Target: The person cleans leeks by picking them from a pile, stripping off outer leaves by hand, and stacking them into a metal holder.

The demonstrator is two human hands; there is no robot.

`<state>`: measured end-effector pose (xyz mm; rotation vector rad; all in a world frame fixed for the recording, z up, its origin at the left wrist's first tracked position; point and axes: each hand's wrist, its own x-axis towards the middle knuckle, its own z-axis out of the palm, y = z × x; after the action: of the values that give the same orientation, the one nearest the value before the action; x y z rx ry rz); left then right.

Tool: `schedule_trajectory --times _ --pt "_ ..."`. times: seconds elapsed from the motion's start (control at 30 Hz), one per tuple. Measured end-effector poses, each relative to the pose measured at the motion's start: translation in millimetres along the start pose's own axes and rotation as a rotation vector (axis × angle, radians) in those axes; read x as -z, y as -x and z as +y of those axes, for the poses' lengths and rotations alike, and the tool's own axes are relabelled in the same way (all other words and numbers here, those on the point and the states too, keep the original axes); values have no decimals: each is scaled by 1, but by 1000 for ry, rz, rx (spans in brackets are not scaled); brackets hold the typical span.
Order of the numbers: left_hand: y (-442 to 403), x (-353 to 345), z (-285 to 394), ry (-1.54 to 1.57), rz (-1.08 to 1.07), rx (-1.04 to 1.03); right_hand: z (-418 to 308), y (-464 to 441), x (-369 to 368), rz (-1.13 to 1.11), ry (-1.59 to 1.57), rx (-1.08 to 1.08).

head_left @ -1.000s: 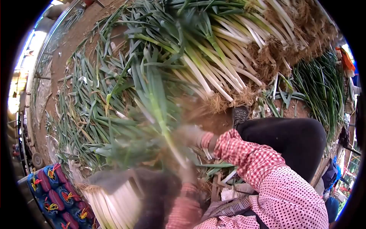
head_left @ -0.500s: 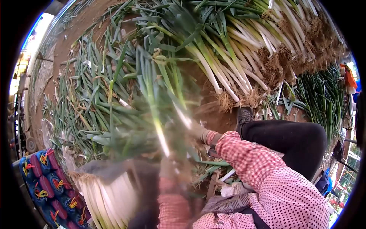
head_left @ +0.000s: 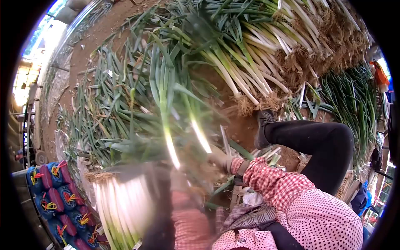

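My left hand [head_left: 179,181], smeared by motion and by a blur on the lens, is closed around the root end of a long green onion [head_left: 170,146]. That onion's white stalk points up and away from me, its green leaves fanning out over the pile. My right hand [head_left: 218,160], gloved and in a checked sleeve, grips the lower end of a second green onion [head_left: 201,136]. Its white stalk leans to the left. Below and left of my left hand stands a bundle of white-stalked green onions [head_left: 118,206], roots upward. Fingers on both hands are partly hidden.
Loose green leaves [head_left: 112,112] cover the ground ahead and left. Untrimmed green onions with roots [head_left: 250,75] lie at the upper right. More green leaves [head_left: 350,100] lie beyond my bent leg [head_left: 312,135]. Blue and maroon rolls with coloured ties [head_left: 58,200] sit at the lower left.
My right hand has moved slightly down and right, away from the left hand, with its green onion. The two stalks stand further apart. My left hand stays in nearly the same place.
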<state>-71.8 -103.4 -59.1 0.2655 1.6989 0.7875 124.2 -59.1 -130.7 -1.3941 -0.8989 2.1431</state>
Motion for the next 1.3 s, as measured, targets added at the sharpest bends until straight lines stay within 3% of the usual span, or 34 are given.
schedule_trajectory --times 0.03,0.07,0.1,0.13,0.17,0.23,0.3,0.33,0.4,0.47,0.5,0.53,0.6,0.67,0.73,0.77,0.8,0.87,0.93,1.0,1.03,1.07,1.17,1.2,1.3 --pt "-8 -3 -34 -21 10 10 24 1 -2 1 189 -4" --pt "12 -26 -27 131 -9 233 27 12 -10 140 337 120" --pt "30 -52 -12 275 -29 442 47 8 -21 110 542 159" --pt "35 -69 -17 423 -73 454 65 5 -33 90 745 205" --pt "41 -74 -25 569 -111 470 52 9 -31 -63 812 126" --pt "12 -52 -60 499 -278 355 -15 15 -6 -385 912 15" --pt "13 -62 -39 352 -247 318 -131 23 41 -724 953 -56" --pt "31 -78 -2 128 -153 221 -71 -32 78 -210 1024 217" --pt "19 -70 -4 184 -155 67 -146 -42 115 593 1017 20" --pt "15 -39 22 135 -345 -103 -131 -84 169 906 1330 -48" --pt "16 -19 24 112 -371 -218 -133 -97 181 1005 1292 -234" --pt "17 1 27 93 -391 -334 -139 -108 191 948 1263 -302" --pt "25 1 72 355 -713 -485 -150 -119 201 833 1193 -437" --pt "15 0 91 424 -907 -532 -133 -110 182 825 1181 -179" --pt "-19 28 36 176 -454 -567 -125 -89 146 818 1280 47" --pt "-37 34 16 154 -431 -552 -114 -74 125 805 1380 128" --pt "-43 20 15 147 -436 -489 -71 -79 118 627 1314 260" --pt "-47 -3 13 158 -402 -315 -40 -91 123 536 1237 358" --pt "-21 -40 22 485 -139 165 -84 -91 144 686 1241 300" --pt "32 -88 89 681 27 410 -120 -93 177 846 1239 220" --pt "39 -96 99 683 52 429 -126 -100 199 1041 1279 160" --pt "45 -102 108 691 72 442 -144 -102 214 967 1345 -190" --pt "42 -89 110 763 -171 404 -168 -108 236 867 1244 -372" --pt "45 -83 108 834 -273 383 -177 -109 246 607 1168 -435" --pt "67 -101 140 799 -80 329 -190 -105 231 580 1225 -192"
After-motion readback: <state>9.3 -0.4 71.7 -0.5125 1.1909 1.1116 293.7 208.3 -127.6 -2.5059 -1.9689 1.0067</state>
